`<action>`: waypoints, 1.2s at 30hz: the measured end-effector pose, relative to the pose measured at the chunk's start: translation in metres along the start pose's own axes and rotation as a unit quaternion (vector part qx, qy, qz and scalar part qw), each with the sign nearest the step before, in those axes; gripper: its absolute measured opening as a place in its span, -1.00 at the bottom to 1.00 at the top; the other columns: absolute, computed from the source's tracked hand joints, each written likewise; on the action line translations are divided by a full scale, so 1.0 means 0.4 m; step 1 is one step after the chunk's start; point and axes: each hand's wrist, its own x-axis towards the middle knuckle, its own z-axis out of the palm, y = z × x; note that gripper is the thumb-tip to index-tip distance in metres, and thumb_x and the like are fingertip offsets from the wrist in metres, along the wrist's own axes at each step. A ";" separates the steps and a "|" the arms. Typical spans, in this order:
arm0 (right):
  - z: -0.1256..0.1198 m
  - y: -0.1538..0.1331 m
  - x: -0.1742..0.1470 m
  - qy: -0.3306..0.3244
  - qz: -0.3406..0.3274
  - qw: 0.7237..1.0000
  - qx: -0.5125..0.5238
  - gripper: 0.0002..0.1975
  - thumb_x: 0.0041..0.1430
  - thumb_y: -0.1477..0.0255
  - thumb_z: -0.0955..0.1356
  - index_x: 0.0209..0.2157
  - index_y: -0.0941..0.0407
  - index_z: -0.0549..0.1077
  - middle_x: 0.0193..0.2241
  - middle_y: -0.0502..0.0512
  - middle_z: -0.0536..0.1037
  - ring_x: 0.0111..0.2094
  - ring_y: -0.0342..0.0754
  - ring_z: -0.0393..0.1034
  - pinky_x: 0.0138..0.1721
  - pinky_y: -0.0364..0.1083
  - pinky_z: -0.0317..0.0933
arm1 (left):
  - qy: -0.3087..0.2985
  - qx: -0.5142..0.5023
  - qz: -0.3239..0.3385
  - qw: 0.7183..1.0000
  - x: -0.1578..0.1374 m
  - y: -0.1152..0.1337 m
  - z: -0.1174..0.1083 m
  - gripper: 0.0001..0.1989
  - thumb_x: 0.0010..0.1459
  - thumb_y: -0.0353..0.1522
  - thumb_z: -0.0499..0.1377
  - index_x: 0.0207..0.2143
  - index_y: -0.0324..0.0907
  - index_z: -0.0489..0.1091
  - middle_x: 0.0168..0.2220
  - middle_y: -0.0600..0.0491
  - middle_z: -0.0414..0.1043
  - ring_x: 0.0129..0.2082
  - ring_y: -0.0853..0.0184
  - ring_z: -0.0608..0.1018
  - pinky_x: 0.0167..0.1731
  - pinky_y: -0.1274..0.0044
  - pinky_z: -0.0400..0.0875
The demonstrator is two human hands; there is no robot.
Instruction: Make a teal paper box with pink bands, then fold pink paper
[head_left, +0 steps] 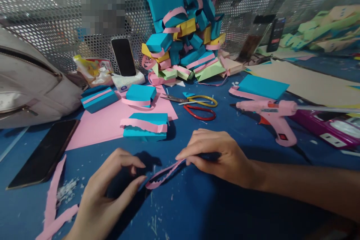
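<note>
Between thumb and fingers, my right hand (215, 155) pinches the ends of a pink paper strip (157, 184), which is bent into a narrow loop. My left hand (112, 191) is just left of the loop, thumb and fingers apart, holding nothing. Beyond the hands lies a folded blue paper box (146, 129) with a wavy pink band across it. Two more blue boxes, one at the left (99, 98) and another nearer the middle (140, 95), rest on pink paper (98, 129). Loose pink strips (53, 191) lie left of my left hand.
Scissors (201, 111) with yellow and red handles lie behind my right hand. A pink glue gun (270, 114) rests at the right, near a purple power strip (326, 129). Stacked paper boxes (180, 37) stand at the back. A dark phone (42, 157) and a bag (30, 82) are left.
</note>
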 end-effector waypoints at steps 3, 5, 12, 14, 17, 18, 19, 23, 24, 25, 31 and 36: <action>0.001 -0.003 0.003 -0.004 -0.002 1.000 0.017 -0.81 0.23 0.63 0.32 -0.26 0.12 0.55 -0.35 0.06 0.60 -0.28 -0.12 0.45 -0.21 -0.13 0.31 | -0.009 0.015 0.019 1.000 0.004 0.004 -0.001 -0.88 0.22 -0.38 0.19 -0.17 -0.06 0.36 -0.32 0.15 0.41 -0.34 0.40 0.50 -0.35 0.61 0.42; 0.002 -0.001 0.004 -0.011 -0.009 1.000 0.021 -0.82 0.25 0.62 0.30 -0.25 0.12 0.53 -0.33 0.07 0.59 -0.25 -0.10 0.45 -0.17 -0.11 0.31 | -0.040 0.024 0.033 0.998 0.005 0.005 -0.001 -0.83 0.22 -0.34 0.22 -0.13 -0.05 0.35 -0.28 0.13 0.45 -0.30 0.37 0.52 -0.32 0.60 0.44; 0.003 0.008 0.001 -0.042 -0.040 0.998 0.032 -0.85 0.34 0.49 0.28 -0.24 0.13 0.51 -0.31 0.10 0.58 -0.25 -0.10 0.43 -0.11 -0.05 0.25 | -0.113 0.054 0.105 0.987 -0.004 0.009 0.014 -0.74 0.23 -0.30 0.23 -0.03 -0.03 0.35 -0.18 0.10 0.53 -0.22 0.31 0.56 -0.09 0.46 0.37; 0.002 0.009 0.001 -0.054 -0.040 0.997 0.032 -0.82 0.36 0.46 0.27 -0.24 0.13 0.52 -0.32 0.10 0.57 -0.26 -0.10 0.42 -0.11 -0.05 0.24 | -0.122 0.068 0.146 0.979 -0.007 0.011 0.022 -0.79 0.29 -0.39 0.14 -0.03 -0.02 0.38 -0.17 0.11 0.54 -0.21 0.35 0.56 -0.01 0.44 0.29; -0.001 0.010 0.001 -0.068 -0.031 0.997 0.016 -0.80 0.33 0.52 0.28 -0.27 0.11 0.55 -0.30 0.09 0.54 -0.23 -0.09 0.39 -0.10 -0.05 0.23 | -0.137 0.090 0.187 0.969 -0.011 0.009 0.030 -0.71 0.35 -0.48 0.03 0.00 0.01 0.40 -0.17 0.13 0.54 -0.21 0.40 0.55 0.04 0.43 0.21; -0.002 0.011 0.000 -0.070 -0.027 0.997 0.008 -0.80 0.31 0.56 0.29 -0.28 0.10 0.56 -0.29 0.08 0.53 -0.23 -0.10 0.38 -0.10 -0.06 0.23 | -0.142 0.095 0.194 0.966 -0.012 0.007 0.031 -0.69 0.36 -0.48 0.02 0.01 0.02 0.40 -0.17 0.13 0.54 -0.21 0.40 0.55 0.06 0.43 0.19; -0.003 0.012 -0.001 -0.072 -0.023 0.997 0.000 -0.78 0.28 0.61 0.30 -0.30 0.10 0.57 -0.28 0.07 0.53 -0.22 -0.11 0.37 -0.10 -0.07 0.22 | -0.148 0.100 0.199 0.964 -0.013 0.005 0.031 -0.69 0.36 -0.48 0.02 0.03 0.02 0.40 -0.17 0.13 0.54 -0.21 0.40 0.54 0.07 0.42 0.17; -0.006 0.014 -0.004 -0.088 -0.006 0.996 -0.016 -0.67 0.18 0.75 0.28 -0.38 0.09 0.58 -0.25 0.05 0.49 -0.20 -0.13 0.35 -0.14 -0.12 0.21 | -0.166 0.106 0.202 0.959 -0.016 0.005 0.029 -0.68 0.35 -0.51 0.01 0.01 -0.02 0.42 -0.14 0.08 0.53 -0.17 0.36 0.53 0.11 0.37 0.15; -0.006 0.014 -0.004 -0.091 -0.003 0.996 -0.017 -0.65 0.17 0.77 0.26 -0.41 0.10 0.57 -0.24 0.05 0.49 -0.19 -0.13 0.34 -0.15 -0.13 0.21 | -0.166 0.106 0.202 0.959 -0.016 0.007 0.029 -0.68 0.35 -0.51 0.00 0.00 -0.04 0.43 -0.13 0.08 0.53 -0.16 0.36 0.53 0.12 0.36 0.15; -0.006 0.013 -0.004 -0.092 -0.002 0.996 -0.018 -0.63 0.17 0.77 0.23 -0.42 0.10 0.56 -0.24 0.05 0.49 -0.20 -0.13 0.34 -0.16 -0.13 0.21 | -0.165 0.106 0.202 0.959 -0.017 0.010 0.029 -0.68 0.34 -0.52 0.00 -0.01 -0.05 0.43 -0.12 0.08 0.53 -0.15 0.36 0.53 0.13 0.37 0.14; 0.003 0.008 0.001 -0.163 0.004 0.985 -0.062 -0.82 0.30 0.57 0.27 -0.13 0.17 0.47 -0.22 0.10 0.54 -0.17 -0.06 0.34 -0.06 -0.03 0.17 | -0.141 0.115 0.226 0.957 -0.014 0.026 0.033 -0.70 0.32 -0.53 0.00 -0.05 -0.13 0.45 -0.12 0.06 0.51 -0.14 0.37 0.51 0.16 0.42 0.10; 0.008 0.010 -0.004 -0.228 0.007 0.965 -0.131 -0.69 0.19 0.31 0.45 -0.07 0.14 0.46 -0.18 0.09 0.54 -0.16 -0.02 0.31 -0.08 -0.02 0.13 | -0.113 0.135 0.274 0.946 -0.001 0.035 0.029 -0.74 0.33 -0.52 0.01 -0.15 -0.20 0.50 -0.34 0.07 0.45 -0.34 0.39 0.46 0.02 0.44 0.23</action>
